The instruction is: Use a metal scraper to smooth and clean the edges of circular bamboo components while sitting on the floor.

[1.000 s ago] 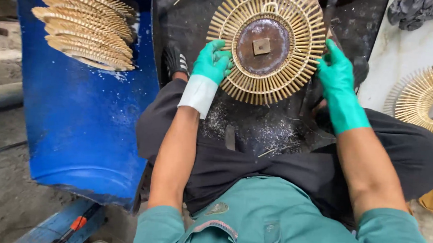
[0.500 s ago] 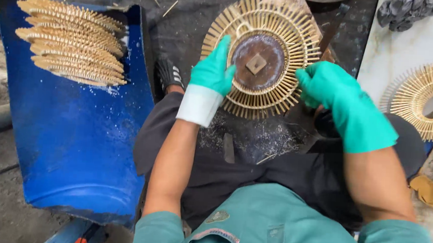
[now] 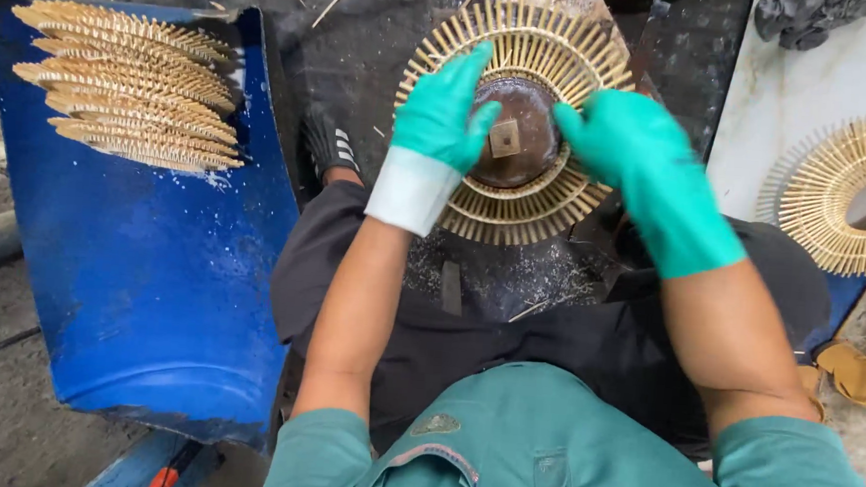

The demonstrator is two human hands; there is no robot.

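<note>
- Blue curved panel [image 3: 150,286] is lying at nine o'clock of the seated person, carrying a stack of finished bamboo rings [image 3: 127,84] on its upper end; the stack is sitting well apart from both hands.
- Bamboo sunburst ring [image 3: 526,39] is resting on a dark round metal disc [image 3: 519,144] at twelve o'clock, directly ahead of the knees (pale dust and splinters are littering the dark lap cloth below it).
- Right hand [image 3: 648,171], in a green glove, is pressing on the ring's three o'clock edge, fingers curled toward the disc; whether they are gripping the sticks or merely bearing down on them, I cannot tell.
- Left hand [image 3: 441,109], also gloved, is lying spread over the ring's nine o'clock side, fingers open and flat, thumb touching the disc rim, closed around nothing.
- A second sunburst ring [image 3: 852,194] is lying on a white board at three o'clock, untouched.
- Risk, in my judgement: uneven pressure from either palm is likely to snap or splay the thin sticks, and the ring could be slipping off centre on the disc.
</note>
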